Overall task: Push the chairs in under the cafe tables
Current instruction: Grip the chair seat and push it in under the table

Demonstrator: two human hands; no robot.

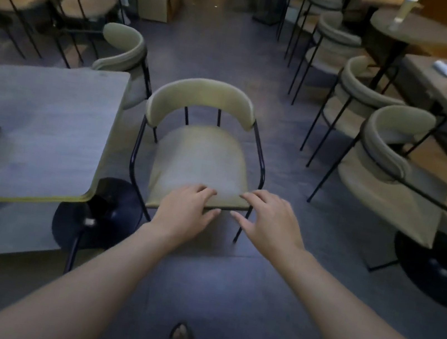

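The chair [200, 160] is standing in the aisle beside the surface [33, 121], not under it. The left hand [183, 210] and, seemingly, the right hand [269, 220] are pinching its seat's front edge, likely for steering.

This is a cafe dining room. A beige curved-back chair [202, 101] stands just right of the square pedestal tabletop [39, 122]. Identical chairs [392, 128] line up further right and behind it, with a round tabletop [411, 30] beyond.

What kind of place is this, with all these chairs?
Probably a cafe or small restaurant: the near chair has many matching twins, grouped around a square table and a round table on pedestal bases.
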